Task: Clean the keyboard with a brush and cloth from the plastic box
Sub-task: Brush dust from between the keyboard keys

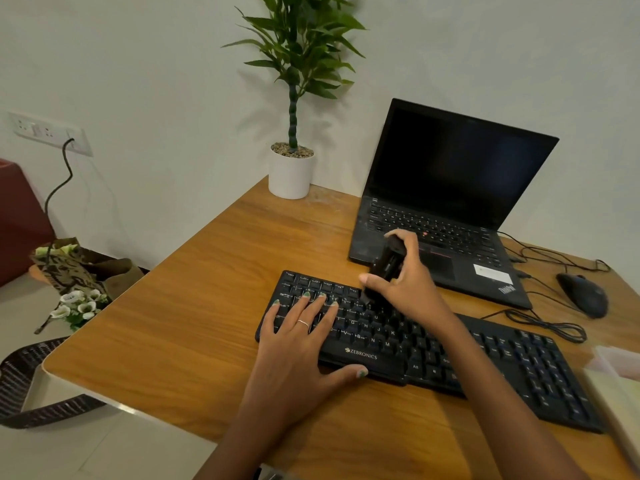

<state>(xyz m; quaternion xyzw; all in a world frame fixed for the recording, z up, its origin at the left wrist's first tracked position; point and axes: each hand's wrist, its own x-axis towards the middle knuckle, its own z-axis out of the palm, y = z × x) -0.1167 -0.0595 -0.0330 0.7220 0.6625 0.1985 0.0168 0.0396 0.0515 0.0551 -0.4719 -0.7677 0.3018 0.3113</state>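
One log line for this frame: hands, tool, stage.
stage: brushing | left hand: flat on keyboard, steadying | right hand: grips black brush, tip on upper key rows | cloth: not seen

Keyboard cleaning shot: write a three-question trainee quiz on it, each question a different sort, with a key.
1. True or false: the left hand lies flat on the keyboard.
2. What does the right hand hold? A) a cloth B) a brush C) the mouse
3. Fill in: behind the keyboard stands an open ____ with a dark screen.

Key
1. True: its fingers are spread straight over the left keys, thumb at the front edge.
2. B: a black brush, its lower end on the keys.
3. Laptop.
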